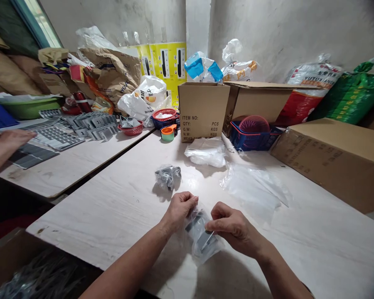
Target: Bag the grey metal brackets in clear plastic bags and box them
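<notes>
Both my hands are closed on a small clear plastic bag (202, 243) with grey metal parts inside, held just above the pale wooden table (118, 207). My left hand (179, 209) pinches the bag's upper left edge. My right hand (229, 226) pinches its right side. Another filled bag of grey parts (167, 176) lies on the table a little beyond my left hand. A loose sheet of empty clear bags (255, 187) lies to the right of it.
Another person's hand (6, 141) rests on grey metal parts at the far left table. An open cardboard box (202, 112), a blue basket (252, 139), red baskets and a long carton (333, 160) stand behind. A box of filled bags (34, 276) sits at lower left.
</notes>
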The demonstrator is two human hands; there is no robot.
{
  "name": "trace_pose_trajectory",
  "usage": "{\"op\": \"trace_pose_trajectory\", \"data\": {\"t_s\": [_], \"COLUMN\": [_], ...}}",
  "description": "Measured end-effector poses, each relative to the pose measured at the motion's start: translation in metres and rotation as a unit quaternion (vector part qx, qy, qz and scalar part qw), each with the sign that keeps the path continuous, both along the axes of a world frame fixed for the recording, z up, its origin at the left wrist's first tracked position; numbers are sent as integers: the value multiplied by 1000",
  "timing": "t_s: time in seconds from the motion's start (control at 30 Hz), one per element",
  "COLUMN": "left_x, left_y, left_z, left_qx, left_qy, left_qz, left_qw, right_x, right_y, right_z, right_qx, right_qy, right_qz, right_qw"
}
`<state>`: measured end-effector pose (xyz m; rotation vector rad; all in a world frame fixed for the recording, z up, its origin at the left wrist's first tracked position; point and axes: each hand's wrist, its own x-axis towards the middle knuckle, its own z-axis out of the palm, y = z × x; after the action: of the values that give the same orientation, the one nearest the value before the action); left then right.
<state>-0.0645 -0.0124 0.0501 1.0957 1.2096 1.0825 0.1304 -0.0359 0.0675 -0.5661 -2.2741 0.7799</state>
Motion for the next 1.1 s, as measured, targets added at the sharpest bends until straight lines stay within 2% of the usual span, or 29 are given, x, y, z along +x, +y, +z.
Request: {"op": "trace_pose_trajectory", "data": {"t_s": [0.13,0.23,0.3,0.37,0.5,0.57,0.73,0.87,1.0,1.1], "left_x": [3,7,7,4,-8,-12,-9,-6,-11,-16], "left_y": [1,2,3,3,2,0,-5,-7,-7,-6], "left_z": [3,5,6,6,5,2,-6,-11,-13,-14], "left_qx": [58,78,63,37,-57,-78,-70,-79,-76,-70], "left_qy": [63,64,36,-13,-100,-112,-102,-94,-74,-79], "left_qz": [-43,-100,-131,-136,-155,-175,-209,-203,-154,-127], "left_qw": [995,990,989,990,981,975,970,971,982,986], "right_x": [-6,-9,-8,-6,1,1,-6,-7,-2,0], "right_y": [-4,-5,-4,-3,-1,0,-1,-1,2,3], "right_z": [3,3,2,2,2,2,-3,-4,-4,-4], "right_qx": [1,0,9,26,40,41,35,23,7,-35], "right_qy": [-33,-17,9,36,61,60,46,20,8,24], "right_qz": [34,37,27,13,-16,-26,-17,-28,-88,-125], "right_qw": [999,999,1000,999,997,997,998,999,996,991]}}
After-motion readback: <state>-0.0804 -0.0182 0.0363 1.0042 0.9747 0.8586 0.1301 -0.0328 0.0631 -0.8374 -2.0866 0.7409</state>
